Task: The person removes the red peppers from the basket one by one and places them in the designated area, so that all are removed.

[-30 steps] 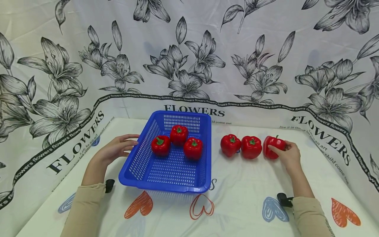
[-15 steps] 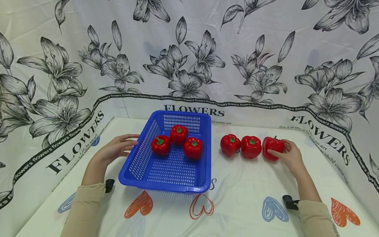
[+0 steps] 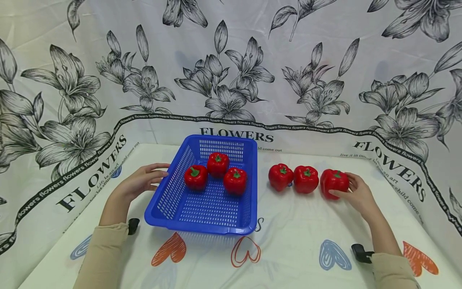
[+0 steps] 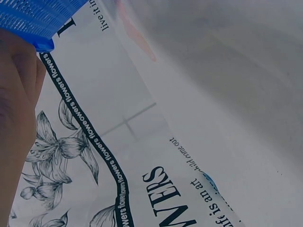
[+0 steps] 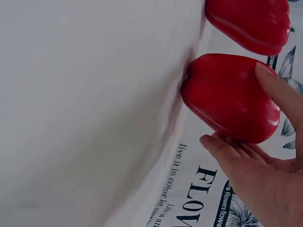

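Note:
My right hand (image 3: 359, 196) holds a red bell pepper (image 3: 333, 182) that stands upright on the cloth, its green stem up. The thumb lies on the near side of this pepper; the other fingers are behind its right side. In the right wrist view the same bell pepper (image 5: 227, 97) sits between thumb and fingers. Two more red bell peppers (image 3: 306, 179) stand in a row to its left. At the blue plastic basket (image 3: 202, 228), my left hand (image 3: 142, 181) rests with relaxed fingers on the left rim. Inside the basket are three red bell peppers (image 3: 236, 181).
A white cloth (image 3: 288, 241) printed with hearts covers the table. Behind it hangs a flower-printed curtain (image 3: 144, 80) with a black lettered band along its foot. The basket takes up the middle left of the table.
The right hand has tipped its bell pepper upright and brought it slightly nearer, with the forearm shifting right and toward me. The left hand and basket have not moved.

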Motion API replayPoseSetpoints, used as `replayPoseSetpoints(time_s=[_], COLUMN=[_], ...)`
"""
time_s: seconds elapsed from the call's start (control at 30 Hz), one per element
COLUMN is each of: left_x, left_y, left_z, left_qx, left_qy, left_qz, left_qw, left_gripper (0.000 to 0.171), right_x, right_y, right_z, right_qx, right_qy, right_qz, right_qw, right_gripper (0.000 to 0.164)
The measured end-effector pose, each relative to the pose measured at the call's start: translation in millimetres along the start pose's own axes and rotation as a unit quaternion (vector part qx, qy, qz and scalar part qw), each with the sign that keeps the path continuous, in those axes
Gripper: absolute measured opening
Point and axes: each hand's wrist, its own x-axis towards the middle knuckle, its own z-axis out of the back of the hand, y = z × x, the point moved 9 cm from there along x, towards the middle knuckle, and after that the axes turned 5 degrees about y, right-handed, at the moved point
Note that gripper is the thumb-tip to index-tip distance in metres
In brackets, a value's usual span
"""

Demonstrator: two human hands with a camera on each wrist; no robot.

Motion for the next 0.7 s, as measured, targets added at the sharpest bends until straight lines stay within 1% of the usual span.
replayPoseSetpoints(time_s=[0.27, 0.7], left_x=[-0.4, -0.2], left_y=[0.2, 0.0], left_z=[0.2, 0.0], left_qx=[-0.007, -0.001], left_qy=[0.000, -0.002], left_qz=[0.001, -0.001], left_qw=[1.0000, 1.0000], left_gripper=[0.058, 0.058], right_x=[-9.6, -19.6], right_y=[6.4, 16.2], right_z=[-1.3, 2.1], right_qx=[0.004, -0.007], right_qy=[0.013, -0.003], right_qz=[0.014, 0.030], right_qw=[1.000, 1.000], right_gripper=[0.102, 0.099])
